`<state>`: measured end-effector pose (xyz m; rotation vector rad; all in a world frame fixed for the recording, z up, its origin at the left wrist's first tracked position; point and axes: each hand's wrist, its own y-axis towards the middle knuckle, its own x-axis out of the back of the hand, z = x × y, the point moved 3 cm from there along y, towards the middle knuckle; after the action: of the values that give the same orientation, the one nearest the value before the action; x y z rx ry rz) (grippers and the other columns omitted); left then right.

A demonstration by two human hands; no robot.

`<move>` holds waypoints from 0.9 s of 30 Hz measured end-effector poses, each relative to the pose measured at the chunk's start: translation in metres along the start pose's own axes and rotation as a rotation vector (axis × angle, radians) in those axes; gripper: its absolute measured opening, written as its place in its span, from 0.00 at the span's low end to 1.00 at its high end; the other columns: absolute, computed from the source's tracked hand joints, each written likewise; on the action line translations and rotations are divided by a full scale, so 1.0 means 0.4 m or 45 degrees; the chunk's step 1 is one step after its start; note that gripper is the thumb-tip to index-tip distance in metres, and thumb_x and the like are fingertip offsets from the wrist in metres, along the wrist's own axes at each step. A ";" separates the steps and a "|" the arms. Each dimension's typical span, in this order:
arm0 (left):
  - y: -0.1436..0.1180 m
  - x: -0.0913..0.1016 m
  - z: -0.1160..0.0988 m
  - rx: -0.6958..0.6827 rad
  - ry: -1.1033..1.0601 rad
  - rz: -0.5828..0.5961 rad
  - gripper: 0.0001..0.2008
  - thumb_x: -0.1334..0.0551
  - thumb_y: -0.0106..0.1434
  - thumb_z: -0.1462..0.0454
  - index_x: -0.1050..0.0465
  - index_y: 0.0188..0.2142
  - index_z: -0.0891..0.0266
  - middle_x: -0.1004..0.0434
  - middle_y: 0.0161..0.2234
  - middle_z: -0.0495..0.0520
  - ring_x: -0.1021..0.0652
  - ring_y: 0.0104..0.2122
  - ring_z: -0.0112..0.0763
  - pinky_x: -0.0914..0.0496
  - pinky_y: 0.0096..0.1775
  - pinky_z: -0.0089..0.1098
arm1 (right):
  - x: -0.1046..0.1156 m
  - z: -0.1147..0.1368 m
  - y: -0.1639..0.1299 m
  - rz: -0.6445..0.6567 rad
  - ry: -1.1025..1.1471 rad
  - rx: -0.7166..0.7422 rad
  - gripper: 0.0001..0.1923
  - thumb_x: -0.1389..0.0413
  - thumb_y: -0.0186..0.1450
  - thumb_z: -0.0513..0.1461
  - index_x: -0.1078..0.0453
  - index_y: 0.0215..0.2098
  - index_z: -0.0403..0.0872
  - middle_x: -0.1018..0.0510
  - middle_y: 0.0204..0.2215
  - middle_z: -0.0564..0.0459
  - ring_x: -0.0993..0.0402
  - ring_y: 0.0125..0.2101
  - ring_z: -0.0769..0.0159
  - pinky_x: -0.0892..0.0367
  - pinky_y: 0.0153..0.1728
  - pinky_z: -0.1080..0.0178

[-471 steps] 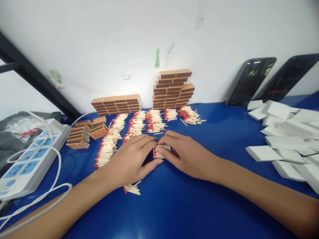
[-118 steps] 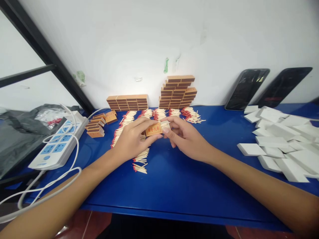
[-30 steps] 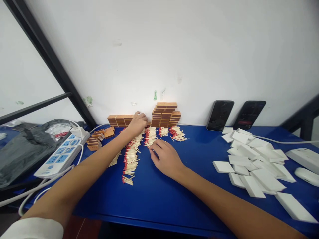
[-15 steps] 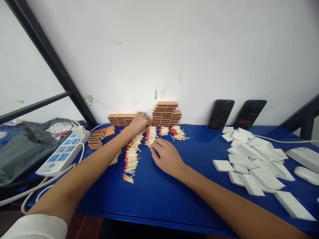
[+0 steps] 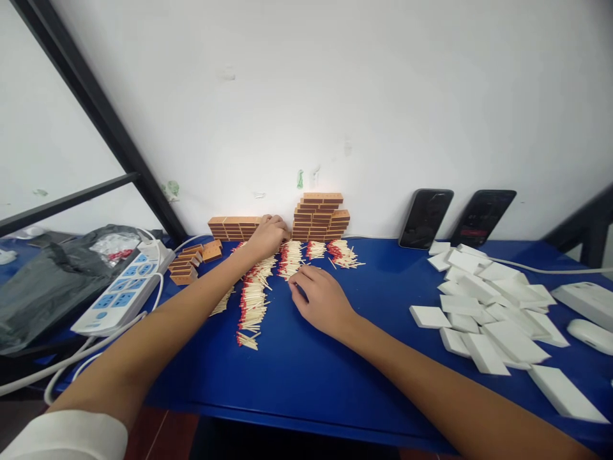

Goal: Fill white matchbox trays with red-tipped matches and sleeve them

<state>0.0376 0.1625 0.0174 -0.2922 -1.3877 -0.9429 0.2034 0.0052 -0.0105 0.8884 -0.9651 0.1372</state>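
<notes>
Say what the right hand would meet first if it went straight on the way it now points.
Most likely the nearest row of matches, just beyond the fingers of the right hand; with one view, I cannot tell whether they touch.

Looking like a makeshift indoor work corner, without clearly telling home from workshop. Showing a blue tabletop (image 5: 306,377) against a scuffed white wall (image 5: 268,115), with a black metal frame (image 5: 92,105) slanting alongside. Bearing rows of loose matches (image 5: 253,297), stacked matchboxes (image 5: 317,220) and many white rectangular pieces (image 5: 512,340), much like a handwork bench. Including a multi-socket power strip (image 5: 115,292) close by, and reddish floor tiles (image 5: 172,434) below.
</notes>
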 end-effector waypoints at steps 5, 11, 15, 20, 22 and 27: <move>-0.001 -0.006 -0.008 -0.008 -0.017 -0.008 0.16 0.41 0.62 0.75 0.16 0.37 0.59 0.17 0.46 0.59 0.28 0.54 0.47 0.38 0.55 0.50 | 0.001 0.001 -0.002 0.009 0.005 0.001 0.09 0.46 0.73 0.32 0.26 0.38 0.47 0.20 0.37 0.48 0.25 0.39 0.59 0.31 0.45 0.57; -0.009 0.001 -0.011 0.003 -0.033 -0.049 0.17 0.41 0.63 0.76 0.16 0.38 0.58 0.18 0.50 0.59 0.28 0.57 0.47 0.38 0.59 0.51 | 0.005 0.001 -0.002 0.025 0.011 0.003 0.08 0.46 0.73 0.32 0.26 0.39 0.47 0.19 0.38 0.48 0.24 0.41 0.58 0.31 0.45 0.56; -0.012 0.005 -0.009 0.009 -0.035 -0.061 0.21 0.42 0.62 0.77 0.15 0.43 0.55 0.19 0.53 0.59 0.29 0.58 0.47 0.38 0.60 0.52 | 0.004 0.000 -0.002 0.037 0.009 0.004 0.08 0.46 0.74 0.33 0.26 0.39 0.48 0.19 0.38 0.48 0.24 0.41 0.58 0.30 0.45 0.56; -0.012 -0.005 -0.015 0.005 -0.035 -0.044 0.22 0.43 0.62 0.76 0.15 0.44 0.56 0.20 0.54 0.59 0.29 0.59 0.47 0.38 0.60 0.51 | -0.001 -0.001 -0.003 0.055 0.010 0.003 0.09 0.47 0.74 0.33 0.26 0.39 0.47 0.19 0.38 0.48 0.24 0.41 0.59 0.30 0.49 0.55; -0.011 -0.010 -0.020 0.002 -0.032 -0.036 0.22 0.43 0.61 0.77 0.14 0.43 0.57 0.20 0.54 0.59 0.29 0.59 0.47 0.38 0.60 0.51 | -0.003 -0.002 -0.003 0.063 0.012 0.005 0.09 0.47 0.74 0.33 0.26 0.39 0.47 0.19 0.38 0.48 0.24 0.41 0.59 0.29 0.49 0.55; -0.005 -0.012 -0.028 -0.005 -0.023 -0.035 0.20 0.42 0.58 0.77 0.15 0.39 0.58 0.20 0.53 0.61 0.29 0.60 0.47 0.39 0.62 0.52 | -0.002 0.000 -0.003 0.070 0.014 0.004 0.08 0.46 0.73 0.33 0.26 0.39 0.47 0.19 0.38 0.48 0.24 0.41 0.59 0.29 0.48 0.56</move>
<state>0.0444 0.1555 0.0099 -0.2861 -1.4097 -0.9682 0.2035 0.0047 -0.0120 0.8637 -0.9796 0.1901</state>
